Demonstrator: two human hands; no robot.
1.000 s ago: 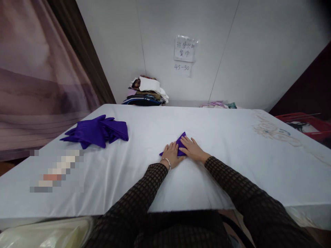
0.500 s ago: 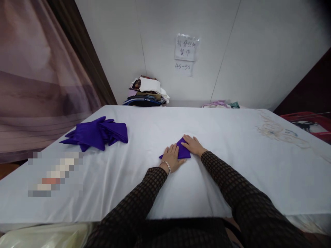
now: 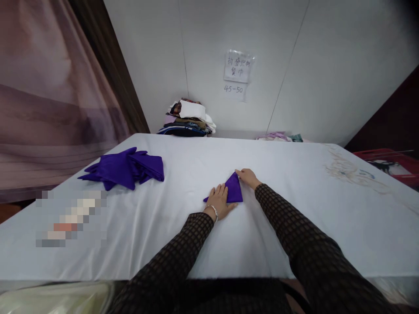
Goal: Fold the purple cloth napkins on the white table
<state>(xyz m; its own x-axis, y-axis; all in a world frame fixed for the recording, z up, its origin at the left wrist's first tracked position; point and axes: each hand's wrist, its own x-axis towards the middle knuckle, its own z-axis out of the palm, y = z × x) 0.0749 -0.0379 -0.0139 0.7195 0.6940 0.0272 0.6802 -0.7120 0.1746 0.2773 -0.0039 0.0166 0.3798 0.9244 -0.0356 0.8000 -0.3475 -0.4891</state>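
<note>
A purple napkin point(image 3: 235, 190), folded into a triangle, lies on the white-covered table point(image 3: 281, 218). Flat over its left part rests my left hand point(image 3: 219, 202), fingers stretched out and thumb spread along the lower edge. My right hand point(image 3: 248, 178) is closed at the napkin's far top corner, thumb and fingertips pinching it. The cloth beneath my left palm is hidden. Off to the left, more purple napkins point(image 3: 119, 169) lie in a loose heap with pointed corners sticking out.
A pile of folded clothes point(image 3: 190, 117) stands behind the table's far edge, against the wall. Further right are some lilac and green cloths point(image 3: 278, 136). A red basket point(image 3: 393, 165) sits beyond the right edge. A handwritten sign point(image 3: 238, 66) hangs on the wall. Curtains point(image 3: 65, 96) hang at left.
My right hand has gone from lying flat on the napkin's right side to pinching its top corner. The left hand stays pressed on the cloth. The view has shifted slightly.
</note>
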